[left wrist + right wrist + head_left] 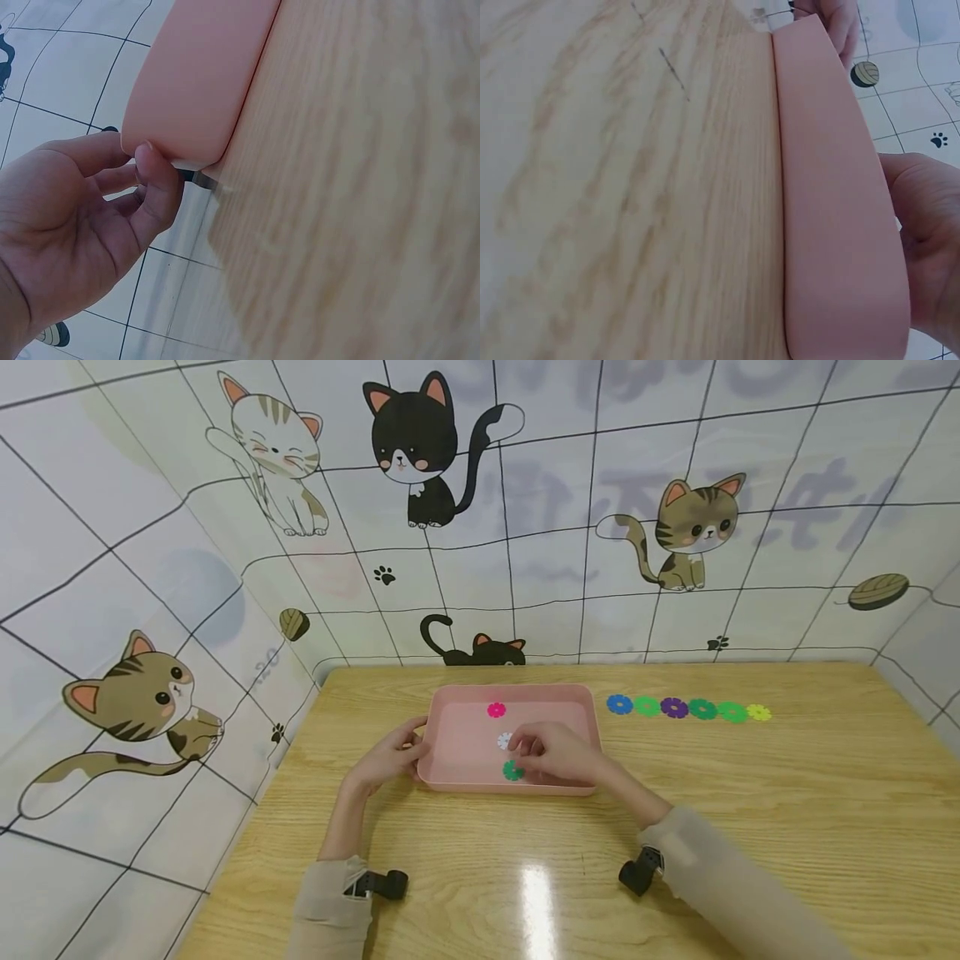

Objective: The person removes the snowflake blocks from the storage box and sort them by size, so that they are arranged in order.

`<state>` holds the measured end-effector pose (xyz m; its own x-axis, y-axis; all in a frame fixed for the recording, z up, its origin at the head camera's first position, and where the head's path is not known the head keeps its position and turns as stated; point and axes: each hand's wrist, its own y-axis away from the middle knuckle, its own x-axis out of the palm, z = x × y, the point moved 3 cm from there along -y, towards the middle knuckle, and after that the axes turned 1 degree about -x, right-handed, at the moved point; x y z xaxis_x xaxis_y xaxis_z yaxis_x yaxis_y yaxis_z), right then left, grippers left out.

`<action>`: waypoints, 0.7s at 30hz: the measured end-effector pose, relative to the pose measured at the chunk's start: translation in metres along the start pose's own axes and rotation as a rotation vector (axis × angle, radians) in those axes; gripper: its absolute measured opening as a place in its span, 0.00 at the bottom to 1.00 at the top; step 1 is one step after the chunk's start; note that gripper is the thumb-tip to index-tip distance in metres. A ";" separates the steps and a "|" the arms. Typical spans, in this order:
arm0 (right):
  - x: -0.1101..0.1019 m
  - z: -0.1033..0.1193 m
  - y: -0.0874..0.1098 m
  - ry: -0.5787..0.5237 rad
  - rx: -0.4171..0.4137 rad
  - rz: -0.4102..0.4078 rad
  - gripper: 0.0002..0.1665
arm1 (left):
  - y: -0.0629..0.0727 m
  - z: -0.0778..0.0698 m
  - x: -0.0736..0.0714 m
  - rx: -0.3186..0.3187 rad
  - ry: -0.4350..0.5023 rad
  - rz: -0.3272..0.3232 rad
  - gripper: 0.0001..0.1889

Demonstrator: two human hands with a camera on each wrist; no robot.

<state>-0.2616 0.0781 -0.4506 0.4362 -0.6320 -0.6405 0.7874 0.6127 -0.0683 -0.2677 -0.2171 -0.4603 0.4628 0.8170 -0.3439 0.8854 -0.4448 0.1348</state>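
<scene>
Only the head view shows the floor of the pink tray [461, 735] and the discs lying about it; the right wrist view gives the tray's near wall, which hides that floor, with a small white edge [898, 224] peeping past the rim beside the right hand [558, 752]. The left wrist view shows what is small from above: the thumb [156, 169] of the left hand [390, 756] against the tray's corner.

The left hand pinches the tray's left end between thumb and bent fingers. The right hand is over the tray's right half, fingers bent and drawn towards the thumb; whether they pinch a disc I cannot tell.

Inside the tray, a pink disc [497, 710] lies near the far wall. A white disc [503, 741] shows at the right fingertips, and a green disc [510, 771] is nearer the front wall; the right hand partly covers both. Right of the tray, on the wooden table [480, 852], runs a row of discs [673, 701]: blue, light green, purple, dark green, light green, yellow. Behind the tray rises a cat-patterned wall [555, 560].
</scene>
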 end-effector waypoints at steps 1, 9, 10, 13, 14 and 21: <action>0.002 -0.001 -0.001 0.002 -0.002 0.009 0.09 | 0.000 0.000 0.000 0.001 0.000 0.002 0.29; 0.008 -0.008 -0.002 -0.016 0.013 0.031 0.08 | -0.001 0.000 0.000 -0.002 0.001 0.004 0.29; 0.009 -0.009 -0.002 -0.019 0.015 0.030 0.08 | -0.001 0.000 0.000 -0.002 0.001 0.002 0.29; 0.009 -0.010 -0.002 -0.026 0.018 0.033 0.09 | -0.001 0.000 0.000 -0.005 0.000 -0.004 0.29; 0.010 -0.011 -0.002 -0.029 0.016 0.035 0.09 | -0.001 0.000 0.000 -0.006 0.000 -0.005 0.29; 0.011 -0.010 -0.001 -0.049 0.011 0.054 0.08 | -0.001 0.000 0.001 -0.007 0.006 -0.005 0.30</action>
<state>-0.2616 0.0751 -0.4654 0.4991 -0.6208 -0.6045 0.7665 0.6417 -0.0262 -0.2682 -0.2161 -0.4607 0.4583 0.8215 -0.3392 0.8881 -0.4379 0.1396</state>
